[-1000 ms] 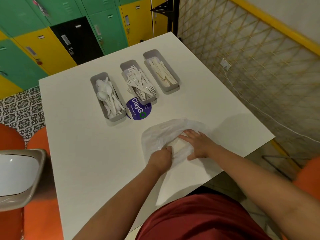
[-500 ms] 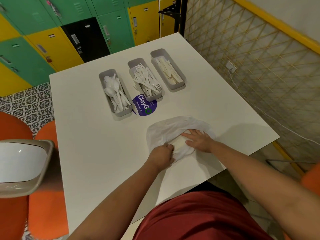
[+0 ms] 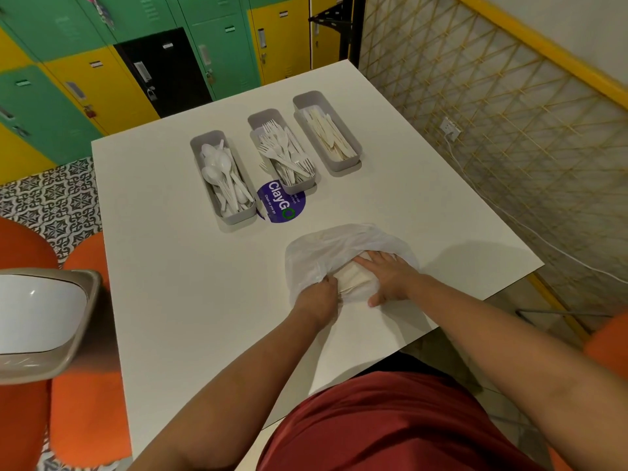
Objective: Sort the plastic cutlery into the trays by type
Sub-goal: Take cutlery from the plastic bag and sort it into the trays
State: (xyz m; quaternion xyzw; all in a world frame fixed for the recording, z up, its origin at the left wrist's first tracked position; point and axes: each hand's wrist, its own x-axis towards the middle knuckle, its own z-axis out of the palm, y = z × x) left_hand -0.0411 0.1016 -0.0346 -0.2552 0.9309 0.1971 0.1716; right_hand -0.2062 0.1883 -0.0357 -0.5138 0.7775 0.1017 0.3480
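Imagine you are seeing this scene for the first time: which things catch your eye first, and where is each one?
Three grey trays stand in a row at the far side of the white table: spoons on the left, forks in the middle, knives on the right. Nearer the person, both hands work at a thin white plastic bag: the left hand grips its edge, the right hand lies flat on it. A purple round sticker sits between bag and trays.

The right hand (image 3: 387, 277) flattened and slid toward six o'clock over the plastic bag (image 3: 343, 246), thumb spreading onto the table (image 3: 170, 266). The left hand (image 3: 317, 295) kept its pinch on the bag's edge, barely shifting. The bag bunched slightly between them.
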